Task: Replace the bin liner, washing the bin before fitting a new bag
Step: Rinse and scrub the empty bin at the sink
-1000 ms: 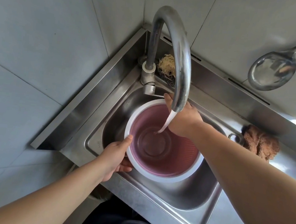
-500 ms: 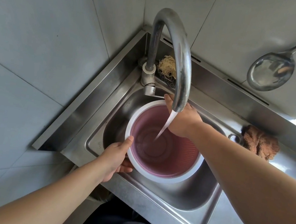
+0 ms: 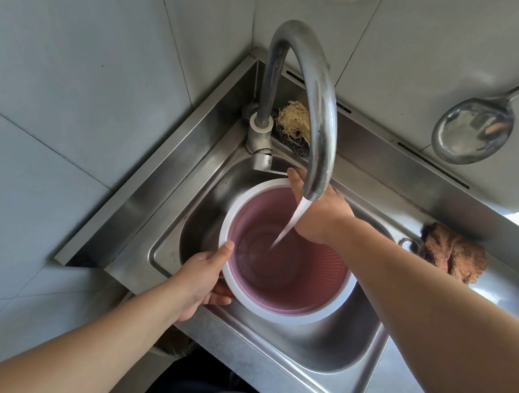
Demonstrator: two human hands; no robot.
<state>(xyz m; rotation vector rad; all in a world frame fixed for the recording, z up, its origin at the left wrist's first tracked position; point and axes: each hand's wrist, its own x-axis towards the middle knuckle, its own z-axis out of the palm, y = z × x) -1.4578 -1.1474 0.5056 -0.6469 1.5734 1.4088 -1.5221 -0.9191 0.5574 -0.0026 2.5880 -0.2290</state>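
Presently, the left hand point(image 3: 202, 275) grips the near-left rim of the bin point(image 3: 289, 261), thumb on top of the white rim and fingers curled beneath it. The right hand point(image 3: 319, 212) grasps the far rim, thumb along the rim's upper edge; its remaining fingers are hidden behind the hand and the spout. Both hands hold the bin on opposite sides, well apart from each other. The bin, pink inside with a white rim, sits in the basin of the steel sink point(image 3: 328, 358), tilted slightly toward the camera. A stream of water point(image 3: 291, 224) falls from the curved tap point(image 3: 309, 79) into the bin's bottom, where water has collected. A scouring pad point(image 3: 294, 124) lies behind the tap base. A brown cloth point(image 3: 452, 252) rests on the sink deck to the right. A steel ladle point(image 3: 473, 130) hangs against the tiled wall.
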